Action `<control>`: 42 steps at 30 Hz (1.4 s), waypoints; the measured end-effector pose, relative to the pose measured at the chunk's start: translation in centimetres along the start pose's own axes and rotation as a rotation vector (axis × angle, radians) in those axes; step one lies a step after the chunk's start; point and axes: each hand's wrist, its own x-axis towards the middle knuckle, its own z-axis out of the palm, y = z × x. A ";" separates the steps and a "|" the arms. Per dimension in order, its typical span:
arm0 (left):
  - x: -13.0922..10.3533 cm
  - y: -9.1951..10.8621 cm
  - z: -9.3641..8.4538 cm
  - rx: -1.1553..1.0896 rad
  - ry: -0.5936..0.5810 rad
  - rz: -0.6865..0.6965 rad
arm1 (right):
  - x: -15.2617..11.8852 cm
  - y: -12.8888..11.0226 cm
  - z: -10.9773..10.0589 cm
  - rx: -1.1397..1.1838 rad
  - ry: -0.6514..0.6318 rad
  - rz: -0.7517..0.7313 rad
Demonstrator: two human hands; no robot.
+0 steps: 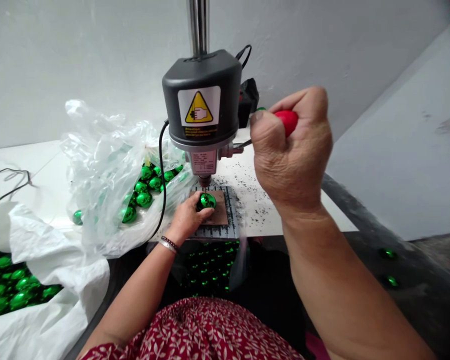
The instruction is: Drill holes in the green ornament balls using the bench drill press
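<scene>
A shiny green bauble [208, 201] rests on a brown board [221, 215] beneath the chuck of a grey drill press [201, 100]. Thumb and fingers of my left hand [189, 216] are closed around the bauble's left side. The drill bit comes down close to the bauble's top; I cannot tell if it touches. My right hand [294, 150] is raised in a fist around the drill press's feed lever, whose red knob [287, 121] shows between thumb and fingers. Under the board lies the slotted metal base [230, 231] of the press.
Left of the press, a clear plastic bag [101, 170] spills several green baubles [144, 199] on the white table [45, 155]. A white sack [71, 285] at lower left holds more. Dark shavings are scattered right of the base. A black cable [161, 185] hangs beside the press. Two baubles [390, 281] lie on the floor.
</scene>
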 end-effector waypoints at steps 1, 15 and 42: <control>0.1 -0.1 0.1 0.000 -0.002 0.002 | -0.2 0.0 -0.1 -0.006 0.010 -0.009; 0.1 -0.8 0.7 0.017 0.028 0.017 | -3.1 0.0 -1.6 -0.045 -0.012 -0.106; -0.1 -1.0 0.7 -0.053 0.017 0.034 | -7.7 2.6 -0.1 -0.122 0.179 -0.265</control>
